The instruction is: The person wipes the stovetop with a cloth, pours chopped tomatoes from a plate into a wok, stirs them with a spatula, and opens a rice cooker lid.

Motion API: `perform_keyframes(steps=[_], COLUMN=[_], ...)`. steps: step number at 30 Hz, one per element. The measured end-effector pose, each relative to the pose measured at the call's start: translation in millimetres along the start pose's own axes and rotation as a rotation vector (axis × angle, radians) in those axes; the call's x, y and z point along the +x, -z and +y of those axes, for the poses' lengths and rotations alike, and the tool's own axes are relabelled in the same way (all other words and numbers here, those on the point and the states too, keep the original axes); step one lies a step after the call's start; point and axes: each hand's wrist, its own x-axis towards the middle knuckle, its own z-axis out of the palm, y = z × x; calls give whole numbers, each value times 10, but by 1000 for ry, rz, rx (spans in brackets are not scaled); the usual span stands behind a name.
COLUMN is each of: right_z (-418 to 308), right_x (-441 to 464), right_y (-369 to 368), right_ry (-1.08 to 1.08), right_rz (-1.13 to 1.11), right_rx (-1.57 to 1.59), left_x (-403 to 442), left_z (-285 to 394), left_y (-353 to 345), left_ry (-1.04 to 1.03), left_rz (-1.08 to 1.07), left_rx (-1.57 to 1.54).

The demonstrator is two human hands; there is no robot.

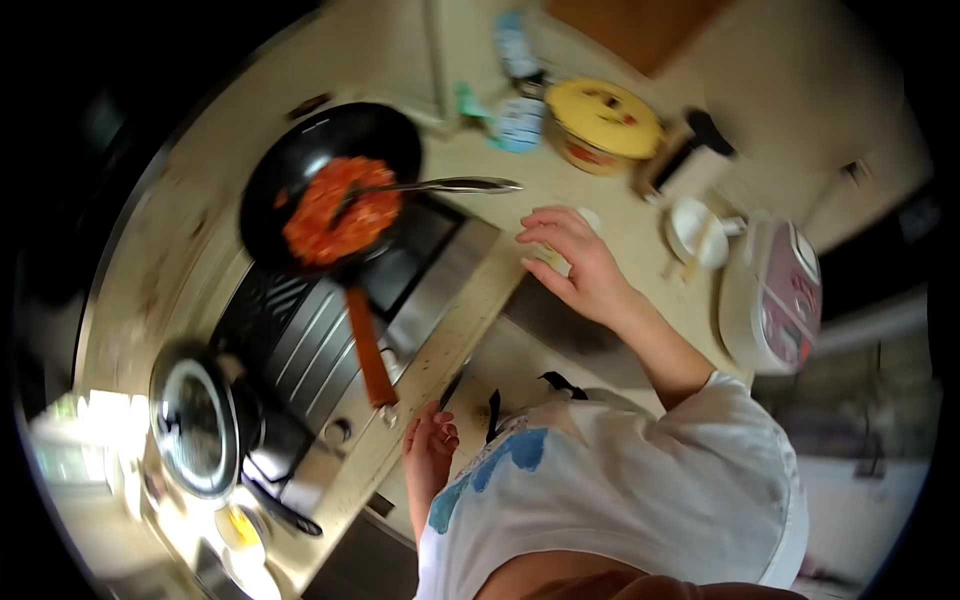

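Nearest, across the lower centre of the frame, is the person's white shirt [650, 480] with blue patches on its front. Left hand [430, 445], at lower centre: the forearm rises along the shirt's left edge, the fingers are bent loosely towards the palm, and a thin dark strip [452, 388] stands just beside the fingertips; whether these pinch it cannot be told. Right hand [580, 262], right of centre: the forearm slants up and leftward from the sleeve, the back of the hand faces the viewer, and the fingers are slightly curved, with the thumb apart beneath them; no object is seen in its grasp. The hand lies over the front part of the counter [470, 150], near the end of a metal utensil [460, 185]. The utensil's working end rests in red food [345, 215] inside the black wok [388, 135], upper left, on the stove [310, 345]; the wok's brown handle [368, 345] points down towards the left hand. At lower left stands a dark pot with a glass lid [190, 425]. At right are a rice cooker [775, 295] and a white bowl [690, 230] with pale sticks across it; farther off, at upper right, is a yellow-lidded pot [605, 115], beside a blue-labelled container [520, 122].
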Motion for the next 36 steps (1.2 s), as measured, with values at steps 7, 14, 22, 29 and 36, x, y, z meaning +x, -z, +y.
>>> perform_keyframes(steps=[7,14,22,29,36], right_z=[110,276,609,727,830], right_x=[-1051,-2557,-3167,-3330,-3367], right_y=[1364,2570,3076,3573,4111], right_ry=[-370,-697,-638,-576,-499], right_rz=[327,485,251,99,252], right_rx=[-512,-790,-786,-520,-250], left_x=[453,607,426,119,-53], left_z=[-319,-797,-1947,-2720,-2850], left_y=[-263,-1140,-2313,-3284,-3586], left_ry=[278,262,258,-8,-197], left_rz=[-142,-330,-463,-657,-780], left_rx=[208,448,628,912,1003])
